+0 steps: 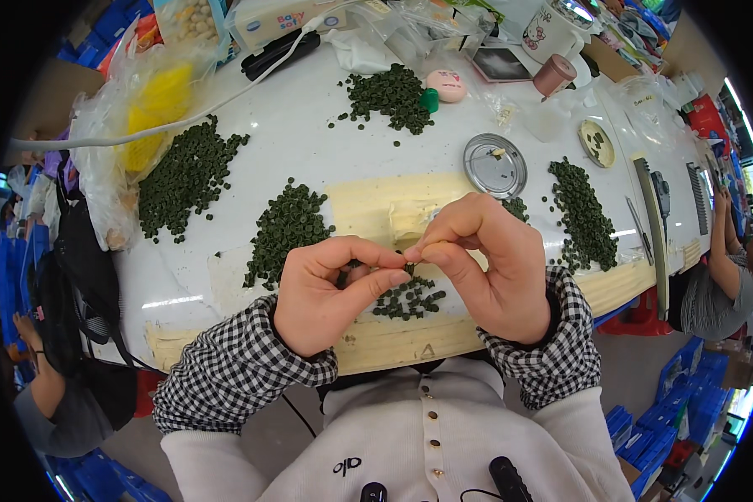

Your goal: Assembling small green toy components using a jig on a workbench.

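Observation:
My left hand (322, 289) and my right hand (502, 272) meet over the front of the white table, thumb and forefinger pinched on each. Between the left fingertips a small dark green piece (408, 269) partly shows. Whatever the right fingertips pinch is too small to make out. Just below the fingers lies a loose scatter of dark green pieces (410, 301). A larger pile of the same pieces (286, 230) sits beside my left hand. Behind my right hand stands a round metal lid (495, 166), and a few pieces peek out next to it.
More green piles lie at the left (188, 180), far middle (389, 96) and right (581, 216). A white cable (201, 117) crosses the left side. A mug (552, 33), a shallow round dish (596, 142) and tweezers (640, 227) stand farther off. Other people sit at both sides.

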A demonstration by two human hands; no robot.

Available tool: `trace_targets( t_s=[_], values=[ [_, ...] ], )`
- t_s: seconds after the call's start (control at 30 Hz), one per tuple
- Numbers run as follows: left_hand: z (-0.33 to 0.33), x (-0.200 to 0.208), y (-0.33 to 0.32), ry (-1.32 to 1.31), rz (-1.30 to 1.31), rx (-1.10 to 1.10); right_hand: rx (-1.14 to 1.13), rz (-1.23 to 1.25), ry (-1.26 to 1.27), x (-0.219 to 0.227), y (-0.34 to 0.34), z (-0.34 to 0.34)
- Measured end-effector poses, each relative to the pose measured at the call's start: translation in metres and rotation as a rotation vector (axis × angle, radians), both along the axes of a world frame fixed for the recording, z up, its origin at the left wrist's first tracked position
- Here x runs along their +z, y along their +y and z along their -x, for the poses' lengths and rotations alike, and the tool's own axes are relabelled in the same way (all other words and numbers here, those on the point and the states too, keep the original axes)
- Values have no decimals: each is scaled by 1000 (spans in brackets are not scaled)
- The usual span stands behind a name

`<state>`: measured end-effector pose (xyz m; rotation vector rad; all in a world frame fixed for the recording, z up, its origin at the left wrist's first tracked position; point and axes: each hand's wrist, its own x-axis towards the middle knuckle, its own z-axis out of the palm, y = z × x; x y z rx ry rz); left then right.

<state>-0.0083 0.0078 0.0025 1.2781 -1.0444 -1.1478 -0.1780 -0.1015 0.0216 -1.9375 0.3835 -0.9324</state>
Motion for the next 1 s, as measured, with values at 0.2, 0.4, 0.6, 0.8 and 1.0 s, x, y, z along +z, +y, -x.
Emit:
trace_targets(
  t_s=[0.2,0.4,0.6,0.8,1.0],
  values=[
    [0,1,0,-18,-7,8,-218,60,-22,2,-5,2],
    [1,0,0,-5,4,42,-360,398,213,-1,-17,0],
    [1,1,0,42,12,86,-356,504,258,2,-16,0],
    [-1,2,3,36,54,88,-272,302,205,21,8,10],
    [0,3,3,115,77,37,-107,111,143,10,15,8]
  ],
)
